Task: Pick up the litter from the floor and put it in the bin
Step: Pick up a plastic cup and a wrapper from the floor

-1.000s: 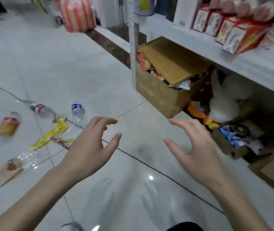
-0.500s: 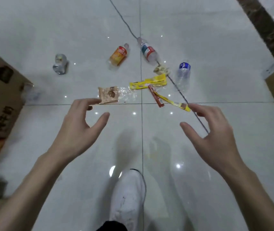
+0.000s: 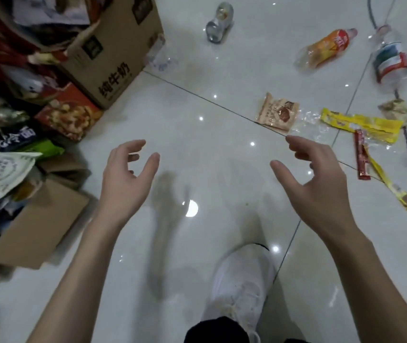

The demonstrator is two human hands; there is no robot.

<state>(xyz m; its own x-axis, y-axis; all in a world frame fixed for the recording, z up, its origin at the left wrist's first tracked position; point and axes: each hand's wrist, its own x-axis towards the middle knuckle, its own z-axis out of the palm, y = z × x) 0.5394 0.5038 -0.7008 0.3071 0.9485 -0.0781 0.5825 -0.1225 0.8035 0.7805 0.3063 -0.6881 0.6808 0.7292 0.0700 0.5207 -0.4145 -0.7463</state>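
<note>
Litter shifted to R side of view vs 0.5 s ago; cardboard box (image 3: 113,53) now big at upper L. White shoe (image 3: 242,280) nearest, on tile floor (image 3: 197,134). L hand (image 3: 123,184) & R hand (image 3: 318,186) above floor, fingers loosely curved, both empty. Just beyond R fingertips, on floor: brown wrapper (image 3: 278,112), yellow wrapper (image 3: 361,125), red wrapper (image 3: 361,157). Farther: orange bottle (image 3: 326,50), labelled clear bottle (image 3: 390,60), small bottle (image 3: 218,23), all lying flat.
</note>
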